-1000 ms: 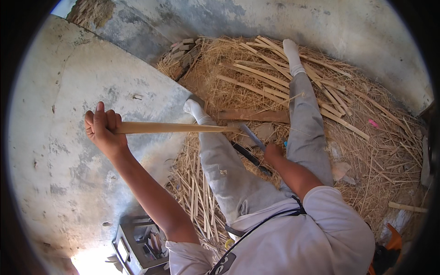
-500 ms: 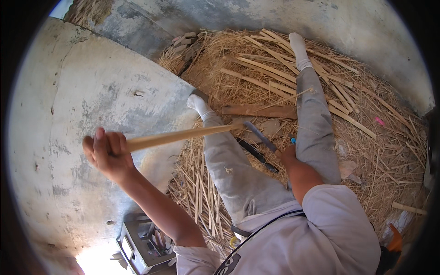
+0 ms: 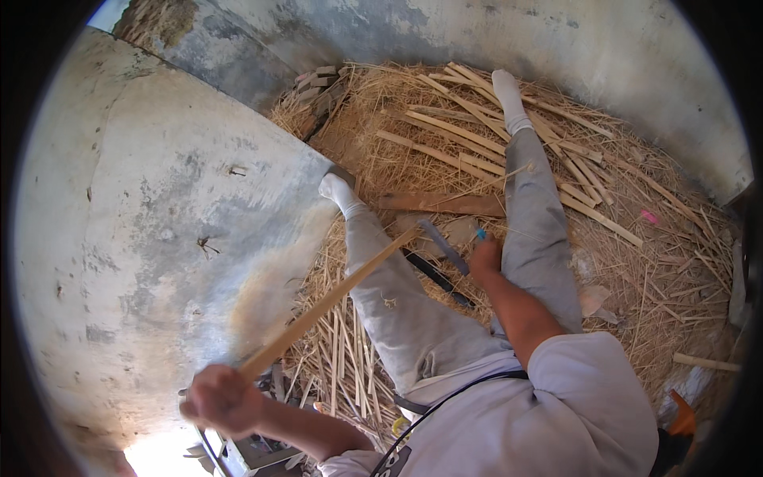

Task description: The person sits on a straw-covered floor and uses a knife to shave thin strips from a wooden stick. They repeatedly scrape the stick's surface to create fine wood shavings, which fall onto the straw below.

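My left hand (image 3: pixel 226 400), blurred a little by motion, is closed around the near end of a long bamboo strip (image 3: pixel 326 306). The strip slants up and to the right, over my left shin, and its far tip reaches the knife. In my right hand (image 3: pixel 485 258), beside my right knee, I grip a knife whose grey blade (image 3: pixel 445 245) points up and to the left. The knife's handle is mostly hidden by my fingers. A small blue thing (image 3: pixel 480 233) shows at the thumb side of that hand. Below the blade, between my legs, a long black object (image 3: pixel 435 276) lies on the floor.
Several split bamboo strips (image 3: pixel 457 131) lie on straw-like shavings beyond and under my right leg. Thin strips (image 3: pixel 350 350) are piled by my left thigh. A brown plank (image 3: pixel 441 203) lies between my feet. A pale wall (image 3: pixel 159 199) stands left; a metal box (image 3: pixel 262 453) sits lower left.
My left hand has moved down and nearer my body, drawing the bamboo strip back and tilting it more steeply. My right hand with the knife has stayed nearly in place.
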`<state>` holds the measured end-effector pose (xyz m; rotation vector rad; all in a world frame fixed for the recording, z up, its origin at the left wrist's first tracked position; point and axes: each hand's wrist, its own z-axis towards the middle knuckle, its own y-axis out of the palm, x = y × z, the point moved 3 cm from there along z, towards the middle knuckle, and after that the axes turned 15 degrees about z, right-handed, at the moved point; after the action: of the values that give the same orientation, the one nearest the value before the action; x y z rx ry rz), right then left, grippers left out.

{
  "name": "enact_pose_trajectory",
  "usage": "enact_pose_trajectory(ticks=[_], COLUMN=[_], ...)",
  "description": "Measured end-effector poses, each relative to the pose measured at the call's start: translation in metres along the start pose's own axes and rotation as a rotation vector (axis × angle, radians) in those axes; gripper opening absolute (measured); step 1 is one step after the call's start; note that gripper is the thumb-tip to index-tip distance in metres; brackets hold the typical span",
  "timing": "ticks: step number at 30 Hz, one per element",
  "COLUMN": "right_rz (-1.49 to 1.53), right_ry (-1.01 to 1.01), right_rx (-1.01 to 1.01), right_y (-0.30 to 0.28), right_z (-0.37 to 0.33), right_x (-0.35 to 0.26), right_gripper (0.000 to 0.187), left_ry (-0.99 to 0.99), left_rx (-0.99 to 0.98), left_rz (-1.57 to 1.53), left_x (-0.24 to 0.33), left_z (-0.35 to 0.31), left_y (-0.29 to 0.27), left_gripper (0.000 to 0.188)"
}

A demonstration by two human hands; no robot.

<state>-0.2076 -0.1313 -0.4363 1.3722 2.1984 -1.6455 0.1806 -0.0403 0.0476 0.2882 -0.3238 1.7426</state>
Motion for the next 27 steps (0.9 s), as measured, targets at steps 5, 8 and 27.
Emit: enact_pose_trajectory(ticks=[5, 8, 27], right_rz=[0.995, 1.529, 1.352], right_ry=[0.125, 0.368, -0.922], right_rx=[-0.385, -0.956, -0.624], right_y=[-0.028, -0.045, -0.342], right_z=[-0.046, -0.101, -0.156], right_x=[-0.094, -0.171, -0.295], right_gripper=[0.065, 0.08, 0.04], left_ry=[0.165, 0.277, 0.722], left_rx=[0.056, -0.07, -0.954], left_rz=[0.147, 0.153, 0.519], left_x=[0.062, 0.087, 0.108], left_z=[-0.01, -0.006, -0.098], left_y=[-0.015, 0.003, 0.115], left_gripper=[0.029, 0.022, 0.014])
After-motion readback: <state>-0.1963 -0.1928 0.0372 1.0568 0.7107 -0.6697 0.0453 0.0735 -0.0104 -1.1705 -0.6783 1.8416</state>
